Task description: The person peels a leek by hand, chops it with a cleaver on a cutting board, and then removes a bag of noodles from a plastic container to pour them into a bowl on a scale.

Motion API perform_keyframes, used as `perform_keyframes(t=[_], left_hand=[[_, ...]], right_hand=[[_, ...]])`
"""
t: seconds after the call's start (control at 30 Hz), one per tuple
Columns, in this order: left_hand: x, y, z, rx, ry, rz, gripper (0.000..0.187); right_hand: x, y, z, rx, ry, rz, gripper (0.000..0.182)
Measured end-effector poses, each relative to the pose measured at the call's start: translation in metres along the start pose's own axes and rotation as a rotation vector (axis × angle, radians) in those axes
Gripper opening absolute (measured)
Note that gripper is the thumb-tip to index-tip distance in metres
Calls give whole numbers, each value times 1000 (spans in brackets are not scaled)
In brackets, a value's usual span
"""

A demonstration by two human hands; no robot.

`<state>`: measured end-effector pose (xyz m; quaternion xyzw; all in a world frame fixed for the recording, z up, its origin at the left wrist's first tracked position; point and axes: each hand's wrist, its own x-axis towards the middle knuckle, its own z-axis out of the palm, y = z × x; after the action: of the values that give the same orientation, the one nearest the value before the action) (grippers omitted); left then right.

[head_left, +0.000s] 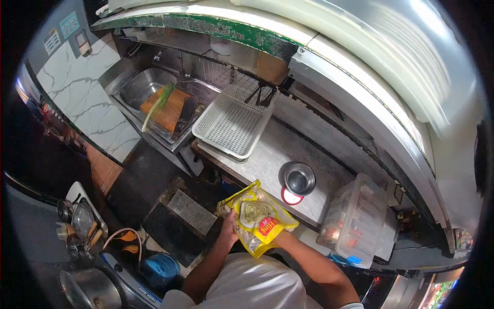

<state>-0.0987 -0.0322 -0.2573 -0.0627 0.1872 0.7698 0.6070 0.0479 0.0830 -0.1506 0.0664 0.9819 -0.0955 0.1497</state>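
A yellow and clear food packet (261, 217) with a red label and a picture of pale food on its front is held up in front of my body. My left hand (231, 225) is closed on its left edge, thumb on the printed face. My right hand (282, 239) reaches to the lower right end of the packet, and its fingers are hidden in or behind the plastic. Beyond the packet, on the counter, stands a round metal bowl (300, 178) beside a red-rimmed white round item (292, 196).
A white perforated basket (233, 121) sits on the counter (288, 141). Left of it, green onions (160, 105) lie on a wooden board (174, 114) over the sink. A lidded clear plastic bin (355, 221) stands right. A large pot (90, 289) and a blue gas canister (160, 268) are lower left.
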Motion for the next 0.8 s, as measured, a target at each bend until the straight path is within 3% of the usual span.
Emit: perform_keyframes(t=[0.03,0.07,0.13,0.17,0.2,0.27,0.3,0.4,0.47,0.53,0.63,0.7,0.73,0.8], left_hand=[[0,3,-7,-90,-23,-78,59],[-2,4,-12,-182,-46,-156,59],[-3,6,-9,-165,-4,-149,58],[-2,5,-11,-187,-16,-149,58],[0,4,-12,-209,-29,-151,57],[4,2,-22,-190,31,-148,56],[3,4,-26,-164,37,-109,56],[5,10,-25,-151,30,-110,56],[6,11,-19,-184,63,-82,56],[12,12,-15,-254,-43,-96,56],[20,3,-18,-329,48,-74,53],[29,-2,-17,-319,306,-31,53],[33,-4,-17,-324,300,-28,53],[42,-5,-19,-321,228,59,55]], right_hand=[[-6,1,-7,19,-20,8,44],[-9,-2,-25,18,-25,5,44],[-17,-11,-70,189,127,100,35],[-23,-13,-79,353,301,107,27],[-26,-8,-74,352,299,111,27],[-25,6,-59,482,329,347,22],[-23,13,-54,506,551,201,23],[-38,1,-131,445,597,163,24],[-34,10,-127,466,603,188,24],[-28,20,-131,547,727,167,22],[-28,42,-134,677,703,231,32],[-24,73,-116,836,718,264,39],[-27,79,-126,1079,622,344,36],[-32,95,-141,1154,596,345,32]])
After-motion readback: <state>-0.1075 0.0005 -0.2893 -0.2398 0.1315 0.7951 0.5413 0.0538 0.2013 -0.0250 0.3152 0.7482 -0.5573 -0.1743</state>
